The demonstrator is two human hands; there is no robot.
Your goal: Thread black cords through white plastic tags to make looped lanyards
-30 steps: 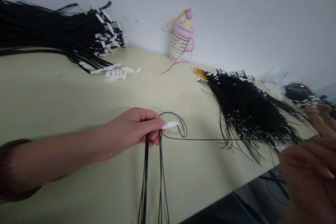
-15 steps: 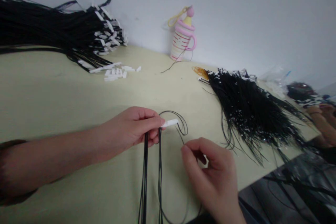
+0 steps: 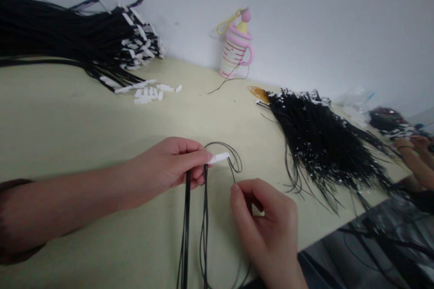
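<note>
Between the thumb and fingers of my left hand (image 3: 185, 160) is a small white connector (image 3: 220, 158). Thin black wires (image 3: 205, 216) hang down from that hand toward the table's front, beside a flatter black strand (image 3: 187, 230). A loop of thin black wire (image 3: 233, 149) curls behind the connector. My right hand (image 3: 266, 221) pinches a thin black wire end (image 3: 233, 175) between thumb and forefinger, just below and right of the connector's right end. The wire runs up to about that end; whether it enters the connector cannot be made out.
A large bundle of black cables with white connectors (image 3: 68, 31) lies at left. Loose white pieces (image 3: 147, 95) sit by it. A pink and white bottle-shaped toy (image 3: 233, 52) stands by the wall. Another black wire bundle (image 3: 322, 140) lies right, near another person's hands (image 3: 415, 153).
My right hand has moved slightly left, bringing the pinched wire to the connector's right end. My left hand and the connector are almost unmoved.
</note>
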